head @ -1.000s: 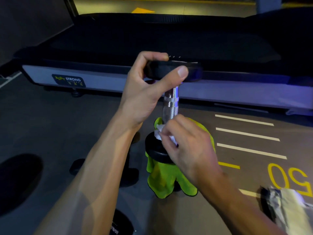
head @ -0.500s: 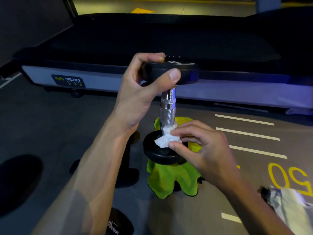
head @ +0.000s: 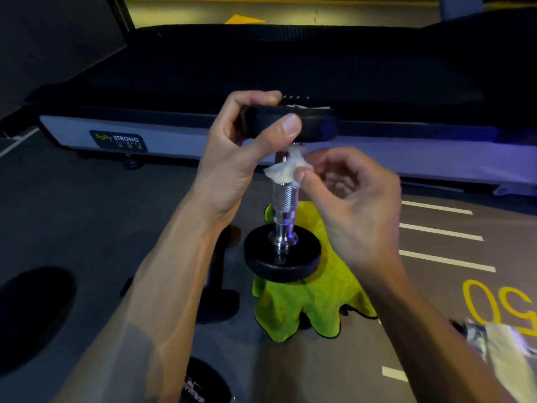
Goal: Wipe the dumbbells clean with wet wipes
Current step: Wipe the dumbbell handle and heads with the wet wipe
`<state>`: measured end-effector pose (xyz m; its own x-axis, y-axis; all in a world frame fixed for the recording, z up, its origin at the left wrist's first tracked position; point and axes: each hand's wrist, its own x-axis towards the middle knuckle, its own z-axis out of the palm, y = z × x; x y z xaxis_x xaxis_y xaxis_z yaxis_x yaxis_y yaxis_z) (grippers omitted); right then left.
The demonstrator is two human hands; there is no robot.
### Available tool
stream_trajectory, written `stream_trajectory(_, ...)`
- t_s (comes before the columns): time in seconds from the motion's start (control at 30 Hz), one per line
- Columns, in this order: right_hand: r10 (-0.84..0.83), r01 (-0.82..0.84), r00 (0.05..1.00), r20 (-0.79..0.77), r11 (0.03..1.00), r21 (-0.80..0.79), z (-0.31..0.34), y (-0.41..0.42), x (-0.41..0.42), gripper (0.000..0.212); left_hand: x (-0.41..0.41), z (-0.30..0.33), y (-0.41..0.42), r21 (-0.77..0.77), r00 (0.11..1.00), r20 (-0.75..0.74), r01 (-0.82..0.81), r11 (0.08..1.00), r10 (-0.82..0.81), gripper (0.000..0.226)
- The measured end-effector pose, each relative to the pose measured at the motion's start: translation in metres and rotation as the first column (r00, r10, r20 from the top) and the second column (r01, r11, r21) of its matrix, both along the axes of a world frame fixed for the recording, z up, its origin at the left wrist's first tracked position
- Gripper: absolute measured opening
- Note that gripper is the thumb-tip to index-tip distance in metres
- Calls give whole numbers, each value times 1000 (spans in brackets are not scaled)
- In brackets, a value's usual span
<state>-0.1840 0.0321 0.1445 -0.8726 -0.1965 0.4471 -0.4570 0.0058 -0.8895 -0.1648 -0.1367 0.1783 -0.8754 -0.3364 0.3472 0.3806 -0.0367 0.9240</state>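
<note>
over the lime-green cloth (head: 308, 303) on the gym floor (head: 72, 216), the dumbbell (head: 283, 199) stands upright in the air, its lower plate just above the cloth and not plainly touching it. the left hand (head: 232, 158) clamps the rim of the top plate between thumb and curled fingers. half a second ago the wet wipe (head: 283, 171) sat down at the foot of the handle by the lower plate; now the right hand (head: 354, 205) has carried it up and pinches it against the shaft just under the top plate, so the knurled middle looks covered and the upper collar is likely next. the treadmill (head: 174, 135) edge runs close behind the top plate, leaving little room that way. to the left more dumbbells (head: 215, 286) lie dark on the floor, near the left forearm. on the right, a wipes packet (head: 499, 341) lies near the painted numbers, well apart from the cloth, with open floor between.
</note>
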Motion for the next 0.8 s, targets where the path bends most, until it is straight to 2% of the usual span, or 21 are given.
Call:
stream_trajectory(0.13, 40, -27, 997, -70, 985, 170, -15, 8, 17, 8, 4, -2, -4, -11, 1000, 2, -2, 1000, 2, 36)
stream_trajectory(0.17, 42, -28, 996, -80, 985, 172, -15, 9, 16, 8, 5, -1, -4, -16, 1000, 5, -2, 1000, 2, 39)
stream_trajectory(0.27, -47, 48, 997, -58, 999, 12, 1, 2, 2, 10, 7, 1, -2, -40, 1000, 4, 8, 999, -8, 55)
stream_trajectory(0.33, -126, 123, 990, -59, 991, -47, 7, -4, -1, 8, 8, 2, 0, -69, 1000, 2, 21, 997, -21, 58)
stream_trajectory(0.4, -128, 126, 990, -66, 991, -36, 2, -8, 9, 9, 9, 2, -1, -86, 1000, 11, 21, 996, -20, 56)
stream_trajectory(0.57, -78, 87, 982, -172, 995, 46, -1, -6, 14, 7, 10, 3, -3, -88, 999, 45, -2, 996, 6, 36)
stream_trajectory(0.7, -63, 60, 995, -78, 998, -36, -3, -10, 10, 7, 9, 2, -2, -107, 999, 33, 7, 994, -4, 35)
stream_trajectory(0.8, 72, -64, 994, 84, 994, -91, -18, -6, 16, 16, 12, 2, -2, -106, 999, 37, -17, 994, 21, 35)
